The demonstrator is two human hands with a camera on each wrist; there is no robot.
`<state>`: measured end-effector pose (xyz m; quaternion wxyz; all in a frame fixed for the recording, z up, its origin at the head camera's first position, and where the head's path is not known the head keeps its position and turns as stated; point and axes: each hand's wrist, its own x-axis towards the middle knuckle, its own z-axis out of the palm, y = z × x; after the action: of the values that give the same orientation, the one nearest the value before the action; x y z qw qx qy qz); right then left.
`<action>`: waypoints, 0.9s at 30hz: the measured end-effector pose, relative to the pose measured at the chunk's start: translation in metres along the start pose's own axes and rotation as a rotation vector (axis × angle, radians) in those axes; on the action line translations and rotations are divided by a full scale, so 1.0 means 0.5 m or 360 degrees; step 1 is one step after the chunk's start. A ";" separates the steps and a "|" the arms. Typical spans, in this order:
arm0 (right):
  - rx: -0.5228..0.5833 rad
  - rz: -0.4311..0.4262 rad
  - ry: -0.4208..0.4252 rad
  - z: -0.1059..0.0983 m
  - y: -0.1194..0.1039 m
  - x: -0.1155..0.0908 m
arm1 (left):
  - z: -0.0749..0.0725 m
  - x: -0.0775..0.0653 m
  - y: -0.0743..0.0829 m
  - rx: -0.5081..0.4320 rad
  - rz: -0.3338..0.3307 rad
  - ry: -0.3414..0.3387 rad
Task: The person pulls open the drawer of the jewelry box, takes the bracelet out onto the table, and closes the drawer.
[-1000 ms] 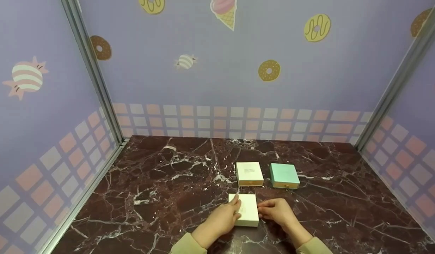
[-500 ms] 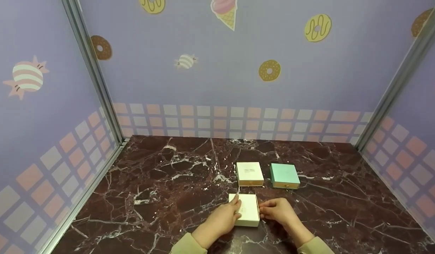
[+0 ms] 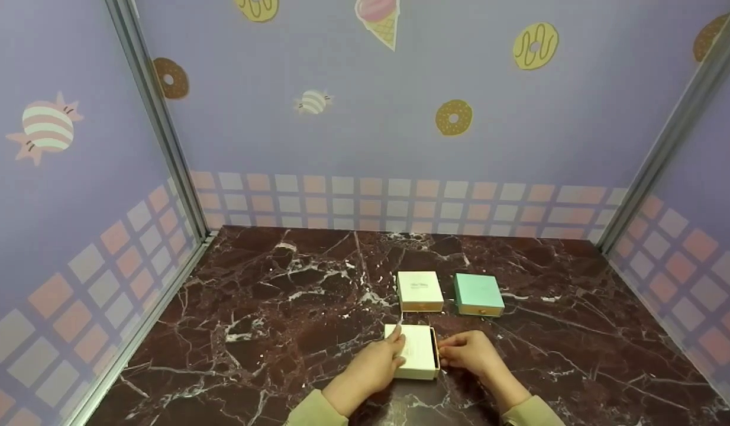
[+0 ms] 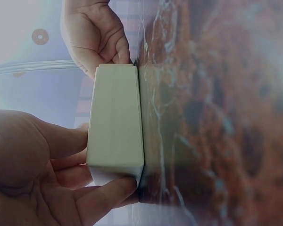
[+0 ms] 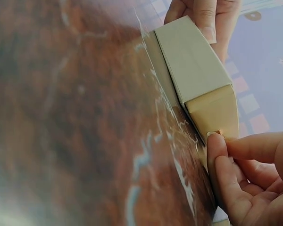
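A cream drawer box (image 3: 420, 349) lies on the table in the head view, its drawer slid out a little on the right, with a dark gap behind the drawer front. My left hand (image 3: 371, 367) holds the box from the left, thumb and fingers bent about its sides in the left wrist view, where the box's pale side wall (image 4: 115, 113) faces the camera. At the drawer's gold-toned front (image 5: 210, 110) my right hand (image 5: 259, 174) pinches a small pull tab (image 5: 219, 132) between thumb and finger. The inside of the drawer is hidden.
Behind the held box stand a second cream box (image 3: 420, 288) with printed lettering and a mint-green box (image 3: 478, 291), both with gold-toned fronts. The dark red marbled table (image 3: 282, 331) ends at patterned lilac walls (image 3: 371, 142) on the back and sides.
My right hand has moved slightly right, drawing the drawer out of the cream box so that a dark gap shows. The left hand has stayed in place on the box.
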<state>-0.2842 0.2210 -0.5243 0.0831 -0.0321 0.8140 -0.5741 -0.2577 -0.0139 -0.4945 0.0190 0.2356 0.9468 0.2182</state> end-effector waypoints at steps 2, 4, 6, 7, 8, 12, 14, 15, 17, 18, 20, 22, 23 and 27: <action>-0.0006 0.0019 0.0001 -0.002 0.000 -0.001 | 0.000 -0.001 0.000 0.0001 0.0000 0.0004; -0.0023 0.0031 0.0001 -0.003 0.001 -0.001 | 0.001 -0.001 0.001 0.0005 0.0004 0.0010; -0.0035 0.0031 -0.0003 -0.005 0.001 -0.001 | 0.001 -0.002 0.001 0.0010 0.0008 0.0012; -0.0038 0.0030 -0.0006 -0.006 0.001 -0.001 | 0.000 -0.002 0.001 0.0004 0.0009 0.0012; -0.0039 0.0029 -0.0008 -0.007 0.001 -0.001 | 0.000 -0.002 0.001 -0.0003 0.0008 0.0009; -0.0022 0.0035 -0.0023 -0.011 0.001 0.000 | -0.002 -0.002 0.002 -0.0031 -0.0002 -0.0003; -0.0011 0.0038 -0.0035 -0.013 0.001 0.000 | -0.002 -0.001 0.002 -0.0035 -0.0002 -0.0004; -0.0006 0.0038 -0.0041 -0.015 0.002 0.000 | -0.001 -0.001 0.002 -0.0036 -0.0001 -0.0002; -0.0002 0.0032 -0.0048 -0.016 0.003 0.002 | 0.000 -0.001 0.001 -0.0030 0.0006 0.0005; -0.0006 0.0034 -0.0048 -0.017 0.004 0.002 | 0.000 -0.001 0.001 -0.0027 0.0009 0.0009; -0.0015 0.0038 -0.0048 -0.019 0.004 0.003 | 0.001 0.000 0.000 -0.0033 0.0011 0.0007; -0.0019 0.0044 -0.0054 -0.021 0.003 0.003 | 0.000 0.000 0.000 -0.0050 0.0002 -0.0006; -0.0019 0.0044 -0.0060 -0.022 0.002 0.003 | -0.001 0.001 0.000 -0.0060 -0.0002 -0.0013; -0.0004 0.0036 -0.0085 -0.026 0.001 0.002 | -0.003 0.001 0.001 -0.0087 -0.0026 -0.0027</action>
<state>-0.2872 0.2329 -0.5207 0.1113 -0.0383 0.8125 -0.5710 -0.2581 -0.0139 -0.4931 0.0354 0.2291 0.9423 0.2417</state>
